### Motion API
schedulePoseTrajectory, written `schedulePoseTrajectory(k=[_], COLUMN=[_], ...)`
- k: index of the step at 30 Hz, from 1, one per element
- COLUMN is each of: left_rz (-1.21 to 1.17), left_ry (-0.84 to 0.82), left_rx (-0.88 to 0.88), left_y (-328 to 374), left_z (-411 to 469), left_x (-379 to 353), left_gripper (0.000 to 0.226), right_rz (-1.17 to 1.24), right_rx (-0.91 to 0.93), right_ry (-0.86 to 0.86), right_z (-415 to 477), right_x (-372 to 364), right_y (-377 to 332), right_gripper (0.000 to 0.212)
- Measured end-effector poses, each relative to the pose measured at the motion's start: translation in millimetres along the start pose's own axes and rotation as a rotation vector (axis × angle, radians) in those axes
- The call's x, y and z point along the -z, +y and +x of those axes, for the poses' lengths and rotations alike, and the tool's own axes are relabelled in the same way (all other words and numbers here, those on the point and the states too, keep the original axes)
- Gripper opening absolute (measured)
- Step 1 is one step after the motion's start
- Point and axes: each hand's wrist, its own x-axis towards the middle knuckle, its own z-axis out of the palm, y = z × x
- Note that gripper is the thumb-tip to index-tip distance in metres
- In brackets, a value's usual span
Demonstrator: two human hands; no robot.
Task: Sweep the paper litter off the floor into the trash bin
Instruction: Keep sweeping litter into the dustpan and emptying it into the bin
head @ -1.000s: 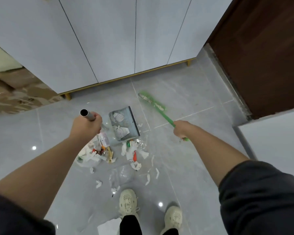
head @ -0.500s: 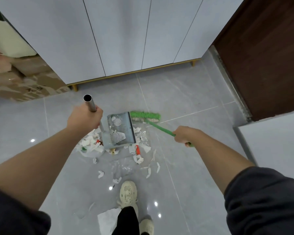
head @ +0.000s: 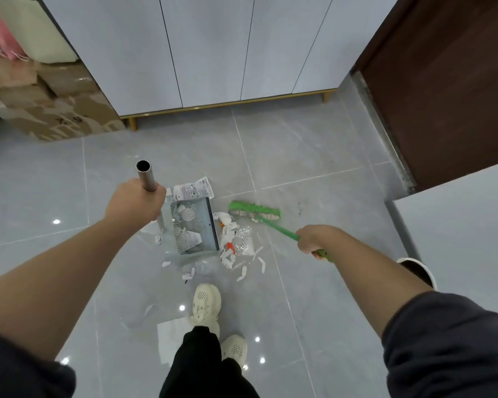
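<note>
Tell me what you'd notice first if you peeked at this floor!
The bright green broom jumps out, its head on the grey tiles right of the dustpan, with the right hand gripping its handle. Torn paper scraps lie scattered between them, and some sit in the pan. The left hand grips the dustpan's shiny metal pole.

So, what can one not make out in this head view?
1. White-rimmed container, head view: mostly behind the right forearm; whether it is the trash bin is unclear.
2. Printed paper beyond the dustpan, head view: text too small.
3. Broom handle, head view: upper end behind the right forearm.
4. Cardboard boxes, head view: blurred, cut by the left edge.
</note>
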Motion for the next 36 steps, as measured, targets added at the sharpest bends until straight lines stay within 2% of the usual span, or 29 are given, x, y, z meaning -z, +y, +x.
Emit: schedulePoseTrajectory(k=[5, 10, 15, 19, 22, 30, 32, 34, 36], left_rz=[0.044, 0.111, 0.158, 0.181, 0.214, 0.329, 0.326, 0.312, 0.293], left_ry=[-0.001, -0.013, -0.042, -0.119, -0.160, -0.285, -0.319, -0.334, -0.343], left_rx=[0.001, -0.036, -0.089, -0.121, -0.171, -0.205, -0.206, -0.190, -0.169], left_y=[-12.4, -10.6, -4.1, 4.9, 10.2, 28.0, 32.8, 34.5, 33.5], left_z=[-8.9, 0.0, 21.0, 53.6, 73.7, 108.9, 115.8, 123.6, 129.9], left_x=[-2.4, 9.6, 11.9, 12.0, 7.9, -14.4, -14.9, -13.4, -10.7], left_gripper=[0.044, 0.045, 0.041, 0.048, 0.041, 0.039, 0.040, 0.039, 0.039], right_rz=[0.049, 0.181, 0.165, 0.106, 0.108, 0.445, 0.471, 0.630, 0.671], right_rx=[0.040, -0.020, -0.099, -0.098, -0.110, -0.060, 0.007, 0.004, 0.013], right_ry=[0.064, 0.067, 0.053, 0.018, -0.019, -0.100, -0.130, -0.137, -0.158], right_z=[-0.4, -14.3, -17.1, -23.0, -23.5, -8.8, -7.8, -11.4, -18.7], right_x=[-29.3, -25.1, -22.2, -21.1, -15.1, -11.0, -9.3, -0.6, 10.6], right_y=[-14.3, -5.2, -10.5, -26.4, -42.9, -115.9, -130.4, -143.9, -156.1], right_gripper=[0.043, 0.043, 0.028, 0.044, 0.037, 0.025, 0.026, 0.030, 0.030])
